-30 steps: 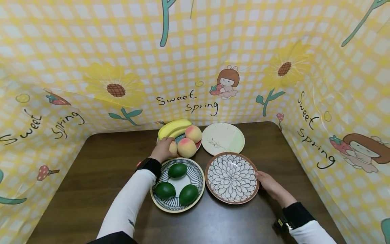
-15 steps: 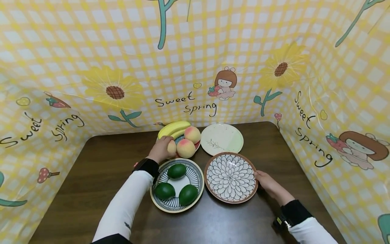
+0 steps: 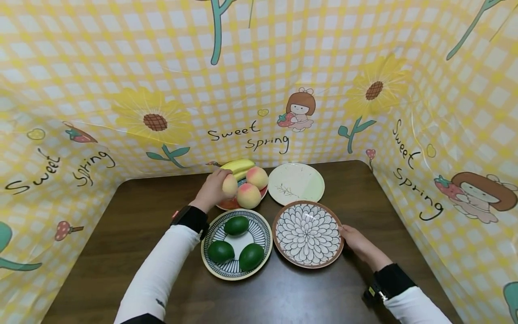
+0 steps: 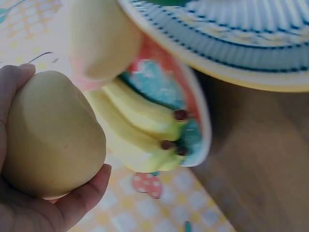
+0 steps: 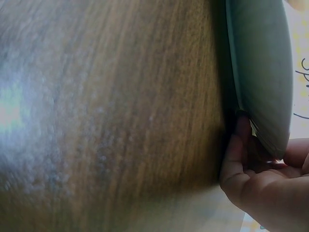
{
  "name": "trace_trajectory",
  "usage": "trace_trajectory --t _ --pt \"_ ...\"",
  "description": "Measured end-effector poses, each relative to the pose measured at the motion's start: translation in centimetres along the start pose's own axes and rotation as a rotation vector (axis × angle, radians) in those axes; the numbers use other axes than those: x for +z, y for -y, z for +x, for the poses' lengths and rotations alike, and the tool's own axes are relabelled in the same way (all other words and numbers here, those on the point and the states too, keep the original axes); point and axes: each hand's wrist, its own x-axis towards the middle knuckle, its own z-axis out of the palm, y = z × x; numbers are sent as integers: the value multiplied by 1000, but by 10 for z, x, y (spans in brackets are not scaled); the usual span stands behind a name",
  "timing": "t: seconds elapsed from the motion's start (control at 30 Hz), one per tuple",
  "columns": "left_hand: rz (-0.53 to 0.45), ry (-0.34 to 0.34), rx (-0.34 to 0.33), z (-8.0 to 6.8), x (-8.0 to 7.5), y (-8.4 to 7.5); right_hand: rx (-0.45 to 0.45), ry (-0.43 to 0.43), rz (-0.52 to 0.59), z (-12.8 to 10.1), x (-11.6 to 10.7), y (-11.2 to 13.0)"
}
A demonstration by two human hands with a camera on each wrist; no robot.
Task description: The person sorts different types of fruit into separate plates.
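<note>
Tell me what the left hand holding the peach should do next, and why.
Probably carry the peach across to the flower-patterned plate. The left hand holds it lifted above the fruit plate, and the right hand grips that bare plate's rim.

Pale yellow peach [image 3: 229, 185] blushed pink, beside yellow bananas [image 3: 239, 165] on a red-and-teal plate [image 3: 229, 205]. Dark green avocados [image 3: 236, 225] sit on a blue-striped, cream-rimmed plate [image 3: 263, 234]. Another plate [image 3: 307, 234] has black petal lines and a brown rim. The table [image 3: 133, 216] is dark brown wood.

Bright, even light; blurry wrist views
</note>
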Motion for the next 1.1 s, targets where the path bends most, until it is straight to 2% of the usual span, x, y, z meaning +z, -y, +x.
trace_trajectory --t 0.13,0.23,0.6,0.87,1.0,1.1 --pt "-26 -13 43 4 -6 -17 -8 5 10 1 0 0" --pt "-39 -8 87 7 -4 -30 -12 8 8 1 1 0" --pt "-43 26 225 9 25 -80 -9 -36 -46 1 3 1" --pt "-16 40 241 6 47 -101 6 -29 -66 1 0 1" --pt "-52 58 254 7 61 -112 8 -34 -55 1 0 2" --pt "-68 93 230 7 72 -121 8 -40 -43 0 1 2"
